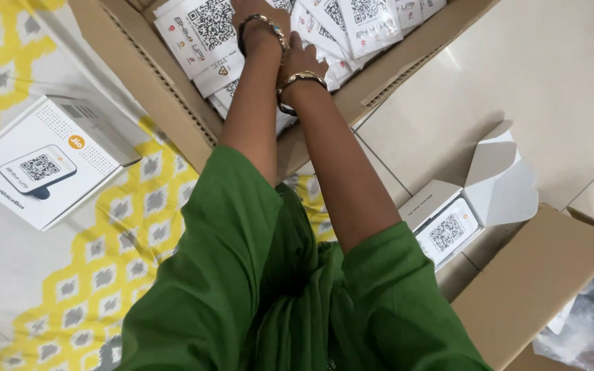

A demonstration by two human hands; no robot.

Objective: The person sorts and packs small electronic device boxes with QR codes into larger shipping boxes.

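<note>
both hands, left hand point(259, 15) and right hand point(302, 60), reaching among white, black-patterned sachets point(204, 31) heaped inside the open cardboard carton point(146, 82) at top, fingers buried so grip cannot be told, closed white box point(42, 161) lying apart on yellow-patterned cloth point(97, 275).

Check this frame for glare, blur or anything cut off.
Head view: soft glare on the pale floor tiles; both hands, left hand and right hand, are cropped by the top edge over the brown cardboard box; the closed white carton looks sharp.
</note>
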